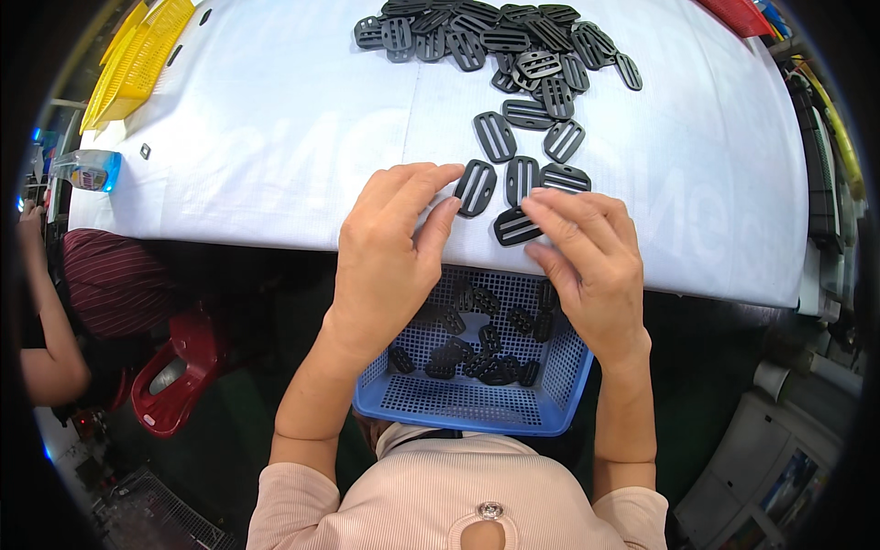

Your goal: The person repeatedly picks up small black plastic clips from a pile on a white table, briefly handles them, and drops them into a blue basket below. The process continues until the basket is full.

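Black plastic strap-adjuster buckles with slots lie on the white-covered table in front of me. My left hand (392,243) has its thumb and index finger at the left edge of one upright-lying strap buckle (476,188). My right hand (591,261) pinches the right end of another strap buckle (515,226), which lies slantwise near the table's front edge. Between and just beyond my hands are more loose buckles (522,180). Below my wrists a blue mesh basket (458,403) holds several black buckles (495,367).
A large heap of buckles (504,38) covers the far middle of the white tabletop (284,119). Yellow baskets (147,64) and a bottle with blue liquid (89,171) stand at the left. Beside a red stool (179,376) another person's arm (55,348) shows. A red object (738,16) lies far right.
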Tool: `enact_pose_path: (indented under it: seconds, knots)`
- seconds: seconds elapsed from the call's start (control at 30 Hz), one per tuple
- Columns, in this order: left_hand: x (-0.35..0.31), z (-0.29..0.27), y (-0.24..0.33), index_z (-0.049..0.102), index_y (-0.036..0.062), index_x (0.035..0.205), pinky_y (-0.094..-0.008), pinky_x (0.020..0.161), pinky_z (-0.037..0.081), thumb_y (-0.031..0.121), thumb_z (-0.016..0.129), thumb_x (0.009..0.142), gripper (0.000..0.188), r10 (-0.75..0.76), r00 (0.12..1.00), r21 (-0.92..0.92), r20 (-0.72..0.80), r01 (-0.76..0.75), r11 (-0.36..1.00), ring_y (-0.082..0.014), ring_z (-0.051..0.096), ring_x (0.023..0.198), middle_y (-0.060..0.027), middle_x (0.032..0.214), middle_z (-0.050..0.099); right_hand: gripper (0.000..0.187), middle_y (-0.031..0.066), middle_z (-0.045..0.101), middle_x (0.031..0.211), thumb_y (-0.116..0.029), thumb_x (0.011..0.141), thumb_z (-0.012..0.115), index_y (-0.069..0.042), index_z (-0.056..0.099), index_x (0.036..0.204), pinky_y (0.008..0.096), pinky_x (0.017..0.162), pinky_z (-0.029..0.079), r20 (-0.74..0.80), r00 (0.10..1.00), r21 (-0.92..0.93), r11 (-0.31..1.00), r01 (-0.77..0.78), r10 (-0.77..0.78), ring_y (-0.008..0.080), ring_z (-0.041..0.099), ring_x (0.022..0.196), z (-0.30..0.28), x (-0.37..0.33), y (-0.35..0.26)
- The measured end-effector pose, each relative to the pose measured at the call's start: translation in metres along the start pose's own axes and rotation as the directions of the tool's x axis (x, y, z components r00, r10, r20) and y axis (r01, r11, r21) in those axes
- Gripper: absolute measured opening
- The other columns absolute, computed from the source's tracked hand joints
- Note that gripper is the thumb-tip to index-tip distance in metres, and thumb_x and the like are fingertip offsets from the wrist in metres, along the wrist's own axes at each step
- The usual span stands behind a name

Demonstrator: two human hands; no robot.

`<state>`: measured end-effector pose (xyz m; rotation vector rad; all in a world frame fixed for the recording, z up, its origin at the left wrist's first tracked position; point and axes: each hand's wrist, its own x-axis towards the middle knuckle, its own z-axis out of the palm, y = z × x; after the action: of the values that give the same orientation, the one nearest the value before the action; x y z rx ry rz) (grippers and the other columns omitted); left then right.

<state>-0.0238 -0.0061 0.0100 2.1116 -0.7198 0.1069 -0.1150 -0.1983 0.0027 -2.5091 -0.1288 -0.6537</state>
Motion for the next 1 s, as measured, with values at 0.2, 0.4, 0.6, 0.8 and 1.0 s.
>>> enact_pose_path:
  seconds: [0.2,0.4,0.6,0.8,1.0]
  knots:
    - [-0.002,0.005,-0.002,0.071,0.0024,0.117,-0.0358,0.081,0.054,-0.001,0.071,0.086,0.031,0.017,1.000,0.061,-0.024,-0.015,0.998,-0.0272,0.067,0.092,-0.0141,0.109,0.070,0.033,-0.0013,0.074,0.115,-0.019,0.073,0.082,-0.009,0.078,0.104,0.0354,0.083,0.044,0.092,0.990,-0.168,0.978,0.123,-0.108,0.0220,0.062,0.103,-0.012,-0.017,-0.001]
    - [-0.003,0.015,0.000,0.069,-0.0003,0.114,-0.0388,0.080,0.050,0.008,0.078,0.082,0.035,0.142,0.990,0.199,-0.022,-0.135,0.971,-0.0300,0.062,0.096,-0.0129,0.107,0.068,0.023,-0.0003,0.075,0.098,-0.016,0.077,0.081,-0.009,0.077,0.099,0.0338,0.077,0.041,-0.007,0.985,-0.189,0.968,0.166,-0.170,0.0203,0.064,0.090,-0.015,-0.022,0.007]
    - [-0.001,0.016,0.005,0.074,0.0029,0.106,-0.0383,0.077,0.050,0.006,0.078,0.082,0.025,0.195,0.981,0.338,-0.021,-0.176,0.924,-0.0278,0.063,0.086,-0.0113,0.098,0.071,0.012,0.0036,0.069,0.086,-0.008,0.083,0.077,-0.007,0.075,0.096,0.0361,0.075,0.041,0.033,0.976,-0.069,0.975,-0.211,0.214,0.0248,0.060,0.080,-0.037,-0.007,0.017]
    - [0.007,-0.004,0.006,0.075,0.0003,0.100,-0.0310,0.067,0.048,0.004,0.073,0.088,0.013,-0.081,0.995,0.011,0.054,0.080,0.997,-0.0186,0.063,0.073,-0.0094,0.087,0.073,0.018,0.0043,0.070,0.096,-0.007,0.080,0.078,-0.007,0.075,0.098,0.0366,0.079,0.045,-0.040,0.995,-0.050,0.994,-0.093,0.091,0.0240,0.062,0.089,-0.025,0.013,0.037]
    - [0.030,-0.016,-0.007,0.076,0.0046,0.108,-0.0281,0.066,0.045,0.009,0.068,0.093,0.018,-0.025,0.996,0.144,0.091,0.011,0.990,-0.0155,0.064,0.078,-0.0072,0.091,0.073,0.017,0.0023,0.071,0.096,-0.006,0.080,0.076,-0.007,0.074,0.097,0.0367,0.079,0.046,0.049,0.991,-0.188,0.973,0.130,-0.123,0.0222,0.063,0.087,-0.022,0.024,0.044]
